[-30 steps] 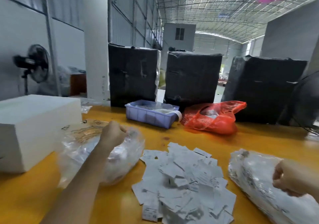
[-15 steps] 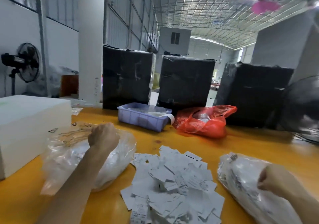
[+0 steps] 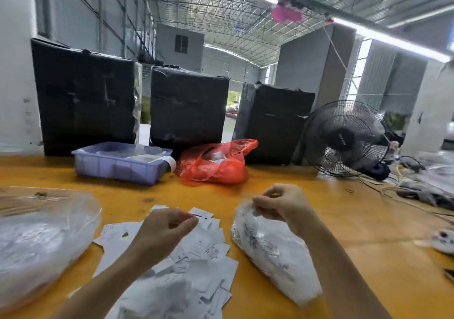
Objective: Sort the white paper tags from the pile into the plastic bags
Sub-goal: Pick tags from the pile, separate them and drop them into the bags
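Observation:
A loose pile of white paper tags (image 3: 204, 245) lies on the yellow table in front of me. A clear plastic bag (image 3: 44, 240) holding tags sits to its left, with nothing touching it. A second, fuller plastic bag (image 3: 272, 254) lies to the right of the pile. My left hand (image 3: 167, 230) hovers over the far side of the pile, thumb and fingers pinched together, with no tag visibly in it. My right hand (image 3: 282, 205) pinches the gathered top end of the right bag, and a small yellow band shows between its fingers.
Behind the pile stand a blue plastic tray (image 3: 118, 164) and a red plastic bag (image 3: 216, 164), backed by three black wrapped boxes (image 3: 186, 105). A black fan (image 3: 346, 139) stands at the right, with cables (image 3: 417, 191) trailing over the table's right side.
My left hand has left the left bag and come over the tag pile. My right hand has moved up to the top end of the right bag. The view has swung right.

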A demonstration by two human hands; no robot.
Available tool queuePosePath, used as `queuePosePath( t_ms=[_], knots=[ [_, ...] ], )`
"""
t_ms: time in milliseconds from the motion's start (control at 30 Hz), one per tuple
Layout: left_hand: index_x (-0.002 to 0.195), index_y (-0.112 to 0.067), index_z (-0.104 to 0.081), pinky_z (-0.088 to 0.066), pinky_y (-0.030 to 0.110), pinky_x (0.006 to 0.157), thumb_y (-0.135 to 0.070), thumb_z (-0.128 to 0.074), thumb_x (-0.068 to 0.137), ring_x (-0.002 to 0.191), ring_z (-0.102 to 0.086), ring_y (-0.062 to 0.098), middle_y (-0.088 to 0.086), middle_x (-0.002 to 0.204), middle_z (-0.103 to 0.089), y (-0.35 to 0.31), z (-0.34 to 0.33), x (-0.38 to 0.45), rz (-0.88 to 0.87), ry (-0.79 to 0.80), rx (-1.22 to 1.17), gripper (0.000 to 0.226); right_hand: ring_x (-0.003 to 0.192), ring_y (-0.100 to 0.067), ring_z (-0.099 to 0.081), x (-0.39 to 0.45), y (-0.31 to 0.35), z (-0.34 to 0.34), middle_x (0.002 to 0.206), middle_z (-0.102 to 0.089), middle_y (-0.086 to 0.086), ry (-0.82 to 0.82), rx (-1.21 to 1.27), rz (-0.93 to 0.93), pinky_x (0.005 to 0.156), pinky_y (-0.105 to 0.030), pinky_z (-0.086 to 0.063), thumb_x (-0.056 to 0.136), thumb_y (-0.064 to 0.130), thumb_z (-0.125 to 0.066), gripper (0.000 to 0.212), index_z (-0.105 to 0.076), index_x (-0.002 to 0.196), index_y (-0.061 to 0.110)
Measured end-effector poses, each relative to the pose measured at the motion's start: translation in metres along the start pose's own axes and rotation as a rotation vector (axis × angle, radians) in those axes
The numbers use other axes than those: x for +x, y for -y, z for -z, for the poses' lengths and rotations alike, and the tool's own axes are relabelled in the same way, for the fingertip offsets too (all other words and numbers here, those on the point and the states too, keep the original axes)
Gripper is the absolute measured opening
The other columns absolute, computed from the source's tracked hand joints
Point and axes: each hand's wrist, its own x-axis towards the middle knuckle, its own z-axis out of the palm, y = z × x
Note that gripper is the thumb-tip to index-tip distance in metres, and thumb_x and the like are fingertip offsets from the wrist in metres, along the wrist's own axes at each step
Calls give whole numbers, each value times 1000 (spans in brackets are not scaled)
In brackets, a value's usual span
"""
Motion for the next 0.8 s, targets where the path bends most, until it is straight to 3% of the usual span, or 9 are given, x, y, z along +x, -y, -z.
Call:
queuePosePath(
  t_ms=[100, 167, 233, 300, 400, 500, 667, 800],
  knots=[
    [90, -9, -70, -54, 29, 67, -58, -54, 74, 77, -72, 19, 9, 85, -74, -8, -7, -2, 228, 154, -416, 54, 63, -23, -71, -13, 5, -40, 73, -72, -16, 257, 164, -41, 53, -23, -52, 73, 10, -76, 15, -64, 78, 4],
    [96, -5, -70, -54, 29, 64, -67, -51, 69, 79, -72, 23, 13, 89, -74, -11, -7, -3, 323, 261, -537, 70, 60, -19, -68, -19, -1, -66, 69, -71, -13, 317, 132, -42, 53, -22, -51, 74, 11, -77, 15, -65, 77, 4],
    [93, -5, -72, -53, 24, 62, -58, -67, 68, 72, -70, 19, 12, 86, -73, -7, -5, -4, 296, 263, -506, 58, 54, -16, -64, -22, -10, -83, 62, -67, -10, 313, 129, -40, 51, -22, -50, 74, 12, -78, 15, -64, 74, 5],
    [82, -1, -71, -51, 21, 57, -27, -80, 71, 59, -64, 13, 12, 72, -69, 0, -5, -5, 263, 167, -457, 30, 53, -15, -63, -21, -15, -88, 61, -67, -8, 306, 145, -44, 52, -22, -50, 76, 13, -77, 15, -64, 72, 7],
    [72, -2, -69, -48, 20, 51, -7, -77, 74, 51, -59, 12, 10, 62, -66, 9, -2, -3, 307, 92, -449, 10, 57, -15, -64, -19, -20, -87, 66, -68, -8, 329, 206, -144, 56, -22, -51, 73, 8, -78, 17, -66, 85, 3],
    [68, -4, -69, -47, 20, 50, -8, -78, 74, 50, -58, 11, 10, 64, -67, 16, 3, 0, 345, 80, -451, 11, 59, -15, -61, -19, -21, -84, 65, -65, -6, 406, 232, -277, 60, -24, -50, 58, 9, -84, 34, -72, 90, 4],
    [69, -4, -68, -47, 20, 50, -17, -82, 66, 51, -60, 10, 9, 65, -69, 22, 6, 4, 373, 90, -452, 19, 65, -13, -67, -17, -26, -85, 66, -69, -4, 400, 226, -250, 65, -25, -53, 55, 26, -82, 20, -78, 71, 15],
    [80, -8, -68, -52, 22, 61, -29, -85, 50, 66, -67, 12, 8, 76, -72, 18, 10, 2, 325, 229, -388, 41, 65, -9, -66, -20, -24, -87, 65, -69, 0, 369, 103, -161, 68, -24, -49, 56, 36, -81, 20, -75, 65, 19]
  ],
)
